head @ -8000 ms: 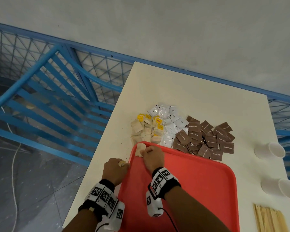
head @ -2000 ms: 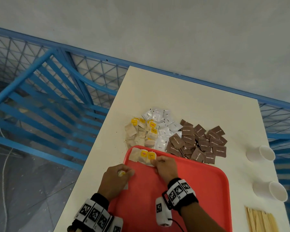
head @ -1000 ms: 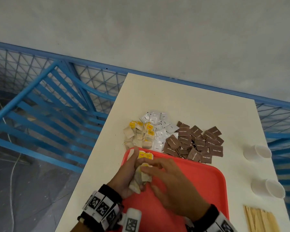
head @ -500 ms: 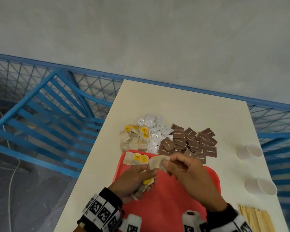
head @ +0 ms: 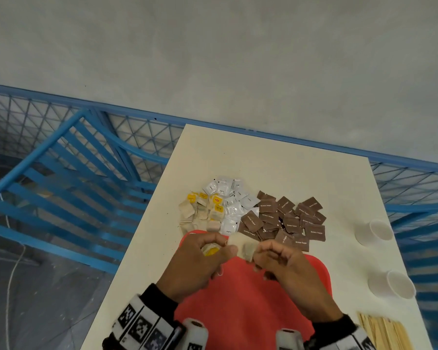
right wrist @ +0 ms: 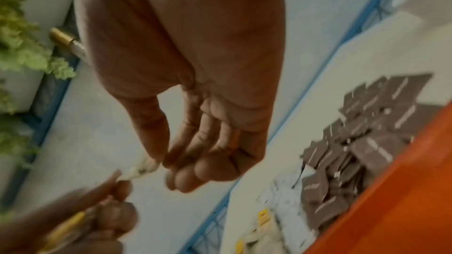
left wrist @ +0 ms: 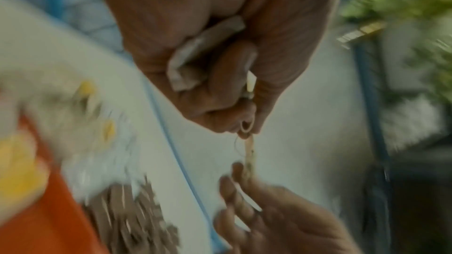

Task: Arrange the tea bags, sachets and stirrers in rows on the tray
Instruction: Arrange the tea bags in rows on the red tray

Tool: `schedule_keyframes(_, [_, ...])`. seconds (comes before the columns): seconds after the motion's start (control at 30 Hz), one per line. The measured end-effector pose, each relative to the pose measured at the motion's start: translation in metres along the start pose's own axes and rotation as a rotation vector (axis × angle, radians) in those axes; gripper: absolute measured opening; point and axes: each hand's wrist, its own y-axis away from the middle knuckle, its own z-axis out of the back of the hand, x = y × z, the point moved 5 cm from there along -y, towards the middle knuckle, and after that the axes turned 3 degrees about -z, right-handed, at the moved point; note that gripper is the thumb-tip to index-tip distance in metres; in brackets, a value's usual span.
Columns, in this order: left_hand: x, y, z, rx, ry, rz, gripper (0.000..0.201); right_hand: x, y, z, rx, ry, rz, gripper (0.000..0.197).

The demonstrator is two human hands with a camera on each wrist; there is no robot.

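Both hands are raised over the far end of the red tray (head: 240, 299). My left hand (head: 205, 258) grips a bunch of tea bags (head: 209, 249) with yellow tags, and its thumb and forefinger pinch one end of a beige tea bag (head: 243, 245). My right hand (head: 271, 256) pinches the other end of that tea bag (left wrist: 249, 154) (right wrist: 144, 167). On the table beyond the tray lie a pile of tea bags (head: 200, 213), white sachets (head: 229, 200) and brown sugar sachets (head: 286, 219). Wooden stirrers (head: 387, 332) lie at the near right. The hands hide the tray's far row.
Two white paper cups (head: 374, 232) (head: 392, 284) lie on their sides near the table's right edge. A blue metal railing (head: 74, 173) runs along the left and far sides of the cream table (head: 263, 157). The wrist views are blurred.
Over the last second both hands have lifted off the tray and come together; the right hand has pulled one tea bag partly out of the left hand's bunch. Earlier the right hand laid tea bags at the tray's far edge.
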Motion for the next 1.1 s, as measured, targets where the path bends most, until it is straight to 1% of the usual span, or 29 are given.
schedule_keyframes(0.07, [-0.009,-0.001,0.010,-0.012,-0.398,-0.257,0.027,0.001,-0.002,0.003,-0.075,0.393,0.111,0.041])
schedule_keyframes(0.1, [-0.011,0.000,0.012,0.022,-0.583,-0.368,0.029,0.005,-0.002,0.000,-0.085,0.553,0.193,0.051])
schedule_keyframes(0.13, [-0.011,0.001,0.012,0.079,-0.705,-0.435,0.031,0.009,-0.003,-0.007,-0.059,0.623,0.270,0.057])
schedule_keyframes(0.17, [-0.010,0.001,0.012,0.142,-0.779,-0.466,0.031,0.012,-0.004,-0.014,-0.008,0.631,0.316,0.057])
schedule_keyframes(0.2, [-0.008,0.001,0.014,0.194,-0.829,-0.473,0.031,0.011,-0.005,-0.021,0.052,0.628,0.332,0.053])
schedule_keyframes(0.27, [-0.008,0.000,0.018,0.270,-0.904,-0.450,0.035,0.009,-0.009,-0.035,0.132,0.639,0.334,0.031])
schedule_keyframes(0.3, [-0.009,-0.001,0.023,0.280,-0.911,-0.434,0.037,0.008,-0.010,-0.038,0.148,0.623,0.335,0.021])
schedule_keyframes(0.33, [-0.011,-0.003,0.028,0.277,-0.889,-0.418,0.039,0.007,-0.011,-0.040,0.151,0.589,0.337,0.015])
schedule_keyframes(0.43, [-0.016,-0.006,0.042,0.251,-0.814,-0.388,0.033,0.006,-0.011,-0.043,0.150,0.542,0.299,0.015])
schedule_keyframes(0.5, [-0.017,-0.005,0.044,0.273,-0.790,-0.364,0.032,0.008,-0.011,-0.046,0.166,0.517,0.278,0.020])
schedule_keyframes(0.53, [-0.018,-0.005,0.044,0.282,-0.776,-0.356,0.031,0.010,-0.012,-0.049,0.173,0.508,0.294,0.019])
schedule_keyframes(0.57, [-0.018,-0.004,0.044,0.286,-0.766,-0.352,0.027,0.012,-0.013,-0.053,0.174,0.504,0.327,0.015])
schedule_keyframes(0.63, [-0.018,-0.004,0.046,0.273,-0.752,-0.335,0.015,0.012,-0.015,-0.059,0.154,0.500,0.370,0.009])
schedule_keyframes(0.67, [-0.017,-0.003,0.048,0.264,-0.746,-0.326,0.011,0.011,-0.016,-0.061,0.147,0.493,0.373,0.012])
schedule_keyframes(0.73, [-0.011,-0.002,0.052,0.253,-0.723,-0.301,0.012,0.003,-0.018,-0.062,0.142,0.495,0.382,0.026])
schedule_keyframes(0.77, [-0.007,-0.001,0.055,0.242,-0.707,-0.283,0.012,-0.002,-0.019,-0.064,0.144,0.493,0.374,0.029])
schedule_keyframes(0.87, [0.010,0.003,0.064,0.180,-0.574,-0.164,0.005,-0.023,-0.025,-0.069,0.110,0.454,0.291,0.023])
schedule_keyframes(0.93, [0.029,0.005,0.073,0.095,-0.461,-0.039,0.005,-0.043,-0.035,-0.074,0.061,0.456,0.214,0.031])
schedule_keyframes(0.97, [0.042,0.007,0.078,0.045,-0.439,0.021,0.006,-0.055,-0.042,-0.076,0.040,0.449,0.158,0.030])
schedule_keyframes(1.03, [0.068,0.010,0.087,-0.041,-0.435,0.117,0.009,-0.079,-0.056,-0.082,-0.010,0.413,0.024,0.018])
schedule_keyframes(1.1, [0.093,0.013,0.093,-0.088,-0.447,0.180,0.011,-0.101,-0.070,-0.089,-0.081,0.420,-0.094,0.021])
